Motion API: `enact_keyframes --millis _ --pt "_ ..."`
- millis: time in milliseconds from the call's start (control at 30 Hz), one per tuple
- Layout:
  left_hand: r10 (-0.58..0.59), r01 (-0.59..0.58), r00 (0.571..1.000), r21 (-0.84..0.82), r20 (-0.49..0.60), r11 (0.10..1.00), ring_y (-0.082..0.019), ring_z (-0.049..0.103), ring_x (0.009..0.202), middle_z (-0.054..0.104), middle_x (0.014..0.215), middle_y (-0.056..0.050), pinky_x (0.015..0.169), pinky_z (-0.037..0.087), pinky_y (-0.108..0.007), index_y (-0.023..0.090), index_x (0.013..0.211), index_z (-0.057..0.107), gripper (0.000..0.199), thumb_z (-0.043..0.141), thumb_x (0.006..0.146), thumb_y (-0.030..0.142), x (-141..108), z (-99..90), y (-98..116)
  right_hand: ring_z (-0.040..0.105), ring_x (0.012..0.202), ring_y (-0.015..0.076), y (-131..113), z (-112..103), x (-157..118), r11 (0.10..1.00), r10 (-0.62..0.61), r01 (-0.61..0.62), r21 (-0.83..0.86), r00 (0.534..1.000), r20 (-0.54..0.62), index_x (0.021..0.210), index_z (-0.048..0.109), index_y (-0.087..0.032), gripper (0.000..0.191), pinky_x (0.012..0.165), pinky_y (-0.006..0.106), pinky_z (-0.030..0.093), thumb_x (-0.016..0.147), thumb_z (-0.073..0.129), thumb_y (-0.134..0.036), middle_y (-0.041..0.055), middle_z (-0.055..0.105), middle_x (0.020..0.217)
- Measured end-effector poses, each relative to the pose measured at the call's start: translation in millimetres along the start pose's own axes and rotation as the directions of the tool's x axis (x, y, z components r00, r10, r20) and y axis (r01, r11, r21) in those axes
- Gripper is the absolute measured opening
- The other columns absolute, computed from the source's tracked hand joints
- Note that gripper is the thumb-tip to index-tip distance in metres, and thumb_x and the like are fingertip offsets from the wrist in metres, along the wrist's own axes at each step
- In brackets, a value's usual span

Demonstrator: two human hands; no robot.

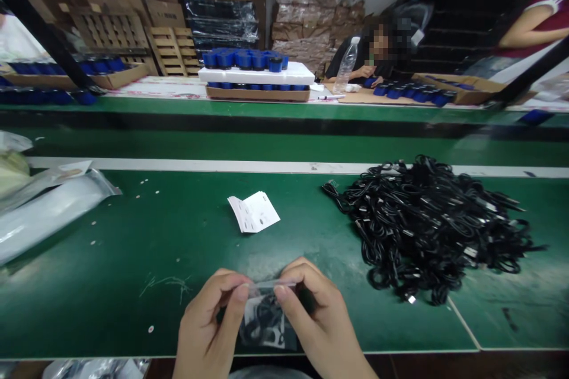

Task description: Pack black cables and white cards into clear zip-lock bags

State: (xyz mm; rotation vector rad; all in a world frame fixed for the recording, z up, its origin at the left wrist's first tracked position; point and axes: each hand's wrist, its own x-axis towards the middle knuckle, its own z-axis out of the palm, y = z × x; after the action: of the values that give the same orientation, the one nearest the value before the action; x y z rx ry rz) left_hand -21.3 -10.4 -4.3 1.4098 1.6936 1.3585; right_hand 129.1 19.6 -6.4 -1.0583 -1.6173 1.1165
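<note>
Clear plastic bag [267, 323] — left hand [208, 323], right hand [317, 320], fingers [242, 292] pinching its top.

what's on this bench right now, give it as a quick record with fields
left hand: pinching clear plastic bag at its top edge
right hand: pinching the same top edge
bag contents: coiled black cable, white card
near hands: pile of black cables, white paper leaflets
surface: green workbench
far bench: co-worker, blue-capped items
</note>
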Motion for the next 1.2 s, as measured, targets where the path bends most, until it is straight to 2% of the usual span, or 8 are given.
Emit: enact_keyframes --millis 167,267,500,700,867,1000,1067,1200 --pt "0.093 -0.113 0.969 0.074 0.230 0.991 -0.008 0.061 0.062 0.063 0.074 0.004 0.055 0.045 -0.013 0.024 0.077 0.062 0.010 0.057 0.086 0.026 8.5 -11.7 -4.2 0.053 0.065 0.0123 -1.9 -1.4 -0.5 1.000 0.006 -0.006 0.022 1.000 0.009 0.072 0.057 -0.020 0.016 0.061 0.022 0.040 0.088 0.054 -0.020 -0.0015 0.053 0.070" --pt "0.099 -0.143 0.951 0.131 0.293 0.981 -0.008 0.062 0.062 0.062 0.073 0.004 0.057 0.046 -0.013 0.023 0.077 0.062 0.010 0.057 0.086 0.026 9.8 -14.3 -7.5 0.053 0.065 0.0124 -1.8 -1.2 -1.7 1.000 0.010 -0.011 0.020 1.000 0.017 0.072 0.057 -0.019 0.016 0.061 0.023 0.040 0.088 0.055 -0.019 -0.0014 0.054 0.069" --pt "0.242 -0.277 0.940 0.127 0.240 0.952 -0.008 0.064 0.064 0.063 0.070 0.006 0.057 0.047 -0.013 0.023 0.074 0.059 0.011 0.058 0.085 0.020 5.3 -14.0 -12.3 0.052 0.063 0.0129 -2.3 0.1 -4.5 0.999 -0.001 0.000 0.040 1.000 0.029 0.068 0.055 -0.018 0.019 0.060 0.023 0.040 0.087 0.055 -0.021 -0.0013 0.053 0.066" --pt "0.167 -0.205 0.945 0.113 0.281 0.972 -0.009 0.067 0.071 0.066 0.072 0.006 0.061 0.049 -0.012 0.026 0.077 0.063 0.009 0.059 0.085 0.024 8.5 -13.6 -7.7 0.055 0.069 0.0137 -5.4 -2.3 0.6 0.991 0.121 -0.128 0.034 0.981 0.153 0.075 0.060 -0.018 0.016 0.064 0.023 0.041 0.088 0.052 -0.022 0.0001 0.058 0.072" --pt "0.074 -0.149 0.928 0.181 0.365 0.972 -0.011 0.068 0.066 0.066 0.068 0.005 0.057 0.052 -0.014 0.026 0.075 0.067 0.014 0.059 0.085 0.032 9.4 -15.4 -7.6 0.053 0.066 0.0136 -2.8 1.8 -2.7 0.984 0.177 -0.179 0.004 0.976 0.126 0.072 0.057 -0.018 0.014 0.062 0.024 0.040 0.085 0.053 -0.021 -0.0007 0.056 0.069" --pt "0.082 -0.182 0.929 0.253 0.362 0.950 -0.017 0.071 0.087 0.072 0.074 0.003 0.075 0.055 -0.021 0.027 0.076 0.068 0.014 0.058 0.084 0.033 5.9 -15.9 -14.5 0.052 0.065 0.0137 -0.9 6.3 -5.9 0.987 0.156 -0.153 -0.037 0.983 0.092 0.069 0.054 -0.018 0.017 0.062 0.024 0.039 0.085 0.050 -0.020 -0.0011 0.053 0.068" --pt "0.102 -0.201 0.933 0.265 0.345 0.943 -0.018 0.070 0.090 0.073 0.076 0.003 0.081 0.055 -0.024 0.027 0.076 0.068 0.014 0.059 0.084 0.033 4.6 -15.1 -17.2 0.052 0.065 0.0138 -1.3 6.6 -5.0 0.990 0.139 -0.136 -0.040 0.987 0.078 0.068 0.054 -0.018 0.018 0.062 0.024 0.040 0.085 0.050 -0.020 -0.0010 0.054 0.067" --pt "0.080 -0.174 0.938 0.258 0.338 0.950 -0.019 0.071 0.088 0.074 0.074 0.003 0.084 0.055 -0.028 0.027 0.074 0.067 0.015 0.060 0.083 0.035 7.1 -15.3 -19.0 0.052 0.061 0.0136 -2.5 2.8 -1.0 0.968 0.246 -0.249 0.019 0.966 0.083 0.066 0.058 -0.018 0.015 0.060 0.024 0.040 0.080 0.057 -0.022 -0.0015 0.055 0.063"
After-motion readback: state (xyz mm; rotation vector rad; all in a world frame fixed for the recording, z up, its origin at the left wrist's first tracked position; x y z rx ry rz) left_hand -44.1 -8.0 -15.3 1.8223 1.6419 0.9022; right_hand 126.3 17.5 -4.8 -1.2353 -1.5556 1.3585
